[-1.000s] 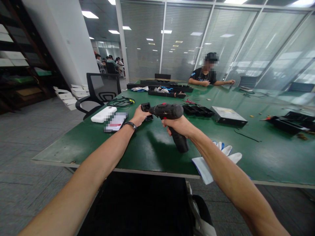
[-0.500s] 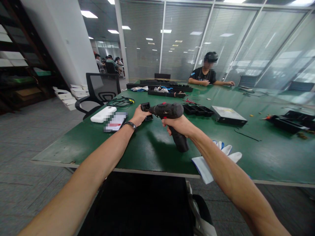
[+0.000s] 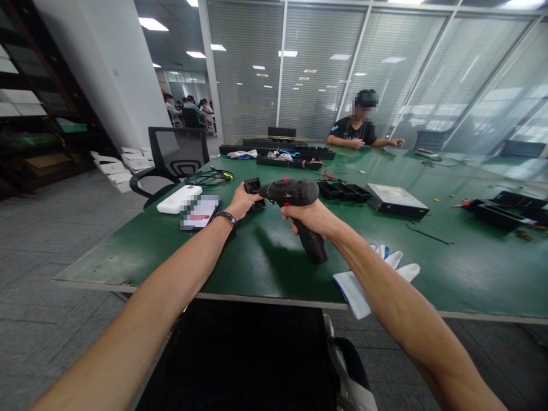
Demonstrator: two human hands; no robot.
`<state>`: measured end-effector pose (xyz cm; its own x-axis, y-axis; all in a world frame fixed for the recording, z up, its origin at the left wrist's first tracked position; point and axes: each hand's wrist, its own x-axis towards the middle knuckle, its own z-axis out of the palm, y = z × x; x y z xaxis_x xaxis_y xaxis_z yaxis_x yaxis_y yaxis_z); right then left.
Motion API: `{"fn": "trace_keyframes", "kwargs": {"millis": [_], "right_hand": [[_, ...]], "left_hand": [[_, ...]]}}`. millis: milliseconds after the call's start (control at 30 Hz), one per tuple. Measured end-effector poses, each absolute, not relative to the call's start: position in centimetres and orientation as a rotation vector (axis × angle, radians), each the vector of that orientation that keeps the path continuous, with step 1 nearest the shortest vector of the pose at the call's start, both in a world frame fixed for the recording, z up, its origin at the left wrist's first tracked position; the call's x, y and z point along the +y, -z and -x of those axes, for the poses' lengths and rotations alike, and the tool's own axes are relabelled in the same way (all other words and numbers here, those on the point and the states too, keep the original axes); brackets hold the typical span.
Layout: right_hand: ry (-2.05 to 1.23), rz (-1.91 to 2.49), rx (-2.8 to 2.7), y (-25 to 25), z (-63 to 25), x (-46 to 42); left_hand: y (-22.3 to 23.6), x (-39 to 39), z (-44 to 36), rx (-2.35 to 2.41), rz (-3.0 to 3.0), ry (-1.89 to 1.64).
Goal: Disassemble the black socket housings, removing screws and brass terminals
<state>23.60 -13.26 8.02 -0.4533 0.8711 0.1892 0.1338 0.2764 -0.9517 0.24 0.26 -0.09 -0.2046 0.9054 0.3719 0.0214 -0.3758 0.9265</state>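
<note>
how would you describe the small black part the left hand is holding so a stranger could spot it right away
Start at the big green table and follow the person's left hand out past its wristband. The small black plastic part sits at the fingertips, right at the nose of the cordless drill gripped by the right hand. Unlike the long black trays farther right, it is a single stubby block.

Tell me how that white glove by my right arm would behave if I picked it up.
The white glove lies flat and limp on the green table, so it would probably droop and fold. It looks thin, so likely very light. Part of it overhangs the table edge, so a push might slide it off.
</note>
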Motion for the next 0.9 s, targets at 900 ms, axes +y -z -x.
{"fn": "trace_keyframes", "kwargs": {"millis": [900], "right_hand": [[-1.247, 0.910, -1.779, -8.08, -23.58, -13.36]], "left_hand": [[-0.07, 0.12, -0.34, 1.137, -1.346, -1.663]]}}
